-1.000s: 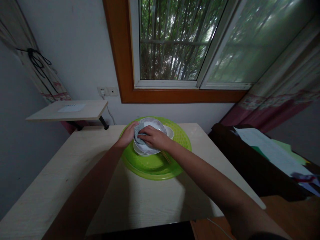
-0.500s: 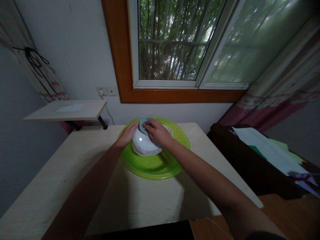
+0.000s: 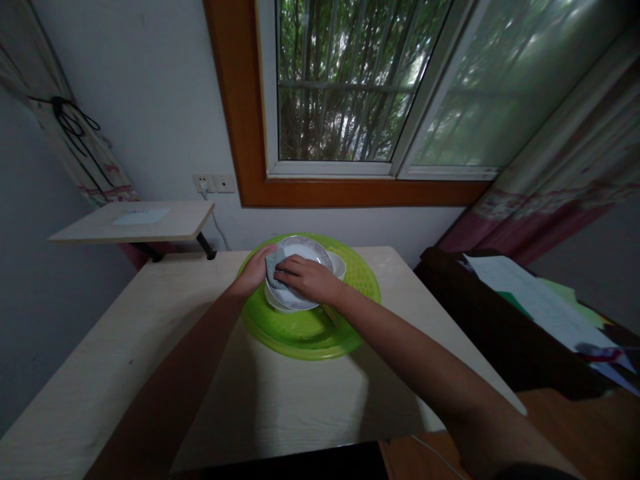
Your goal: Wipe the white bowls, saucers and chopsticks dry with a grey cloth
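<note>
A white plate (image 3: 305, 247) with a faint grey pattern is held over a round green basin (image 3: 310, 341). My left hand (image 3: 254, 271) grips its left rim. Bent over a folded grey cloth (image 3: 275, 267), my right hand (image 3: 307, 277) presses it against the plate's left side. Another white dish (image 3: 277, 304) shows under the plate's lower left edge. To the right, partly covered by the plate and my right hand, is a white bowl (image 3: 339, 265). Wooden chopsticks (image 3: 331, 315) lie in the basin below my right wrist.
The basin stands on a pale wooden table (image 3: 300, 400). A raised shelf (image 3: 135, 223) with a paper on it is at the left. On the right, a dark brown piece of furniture (image 3: 480, 320) holds papers (image 3: 540, 300). A window (image 3: 365, 80) is behind.
My right hand and the cloth have moved down and left, from the plate's top edge to its left side. More of the upper plate shows now.
</note>
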{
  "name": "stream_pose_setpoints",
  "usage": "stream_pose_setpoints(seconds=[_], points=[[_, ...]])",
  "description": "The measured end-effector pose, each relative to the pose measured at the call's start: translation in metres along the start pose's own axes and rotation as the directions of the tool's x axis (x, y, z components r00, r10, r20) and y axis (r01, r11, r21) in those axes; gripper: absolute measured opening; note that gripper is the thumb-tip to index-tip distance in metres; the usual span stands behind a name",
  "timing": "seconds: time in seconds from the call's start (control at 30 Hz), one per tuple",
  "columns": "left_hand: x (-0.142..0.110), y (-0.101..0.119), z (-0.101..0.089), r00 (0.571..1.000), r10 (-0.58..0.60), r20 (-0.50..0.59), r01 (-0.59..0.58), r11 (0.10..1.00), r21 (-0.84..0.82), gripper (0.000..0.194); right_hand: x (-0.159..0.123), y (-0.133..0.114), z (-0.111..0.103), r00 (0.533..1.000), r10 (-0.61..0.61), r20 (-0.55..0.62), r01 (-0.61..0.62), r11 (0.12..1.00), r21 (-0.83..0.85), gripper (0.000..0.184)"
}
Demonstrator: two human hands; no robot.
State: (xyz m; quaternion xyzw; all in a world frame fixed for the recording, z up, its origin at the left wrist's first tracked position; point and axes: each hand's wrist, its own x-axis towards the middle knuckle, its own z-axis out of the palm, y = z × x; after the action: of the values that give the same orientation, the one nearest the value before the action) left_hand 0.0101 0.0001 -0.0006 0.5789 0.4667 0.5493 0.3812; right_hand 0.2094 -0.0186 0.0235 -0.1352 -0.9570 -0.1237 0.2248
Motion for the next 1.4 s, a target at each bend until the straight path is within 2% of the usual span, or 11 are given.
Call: stream_pose_setpoints(seconds=[0.13,0.2,0.37,0.53,0.63,0.73,0.8,0.9,1.17,1.3,1.4], points=[[-0.001,0.0,0.0,0.992,0.076,0.097,-0.081,0.996,0.047,0.034,0.001,0.008,0.002,0.979,0.202,-0.039,-0.205,0.974,-0.095,0.036],[-0.002,-0.001,-0.001,0.991,0.085,0.1,-0.091,0.994,0.059,0.036,-0.001,0.013,0.001,0.952,0.302,-0.05,-0.306,0.942,-0.138,0.037],[-0.004,-0.001,-0.003,0.998,0.062,0.019,-0.063,0.996,0.056,0.037,-0.008,0.019,-0.006,0.867,0.498,-0.036,-0.494,0.845,-0.206,0.038],[-0.005,0.002,-0.007,0.991,0.073,-0.11,-0.066,0.996,0.067,0.036,-0.013,0.017,-0.015,0.803,0.595,0.034,-0.574,0.788,-0.225,0.027],[-0.003,-0.001,-0.011,0.977,0.084,-0.195,-0.069,0.994,0.084,0.037,-0.015,0.015,-0.016,0.826,0.552,0.114,-0.53,0.83,-0.174,0.022],[-0.001,-0.006,-0.013,0.961,0.078,-0.267,-0.062,0.996,0.067,0.037,-0.016,0.013,-0.01,0.899,0.409,0.156,-0.406,0.913,-0.052,0.022],[0.0,-0.008,-0.013,0.957,0.062,-0.284,-0.052,0.998,0.042,0.035,-0.016,0.01,-0.004,0.942,0.311,0.128,-0.32,0.946,0.055,0.024],[0.002,-0.008,-0.011,0.962,0.06,-0.268,-0.052,0.998,0.035,0.033,-0.013,0.008,0.006,0.976,0.217,0.036,-0.22,0.957,0.188,0.028],[0.004,-0.013,-0.009,0.976,0.08,-0.201,-0.072,0.996,0.047,0.035,-0.001,0.004,0.01,0.995,0.074,-0.066,-0.051,0.952,0.303,0.029],[0.004,-0.012,-0.01,0.967,0.086,-0.238,-0.073,0.995,0.066,0.034,-0.004,0.005,0.009,0.99,0.114,-0.089,-0.066,0.904,0.422,0.025],[0.003,-0.01,-0.011,0.965,0.086,-0.246,-0.069,0.995,0.078,0.037,-0.012,0.012,0.007,0.988,0.149,-0.032,-0.119,0.888,0.443,0.024]])
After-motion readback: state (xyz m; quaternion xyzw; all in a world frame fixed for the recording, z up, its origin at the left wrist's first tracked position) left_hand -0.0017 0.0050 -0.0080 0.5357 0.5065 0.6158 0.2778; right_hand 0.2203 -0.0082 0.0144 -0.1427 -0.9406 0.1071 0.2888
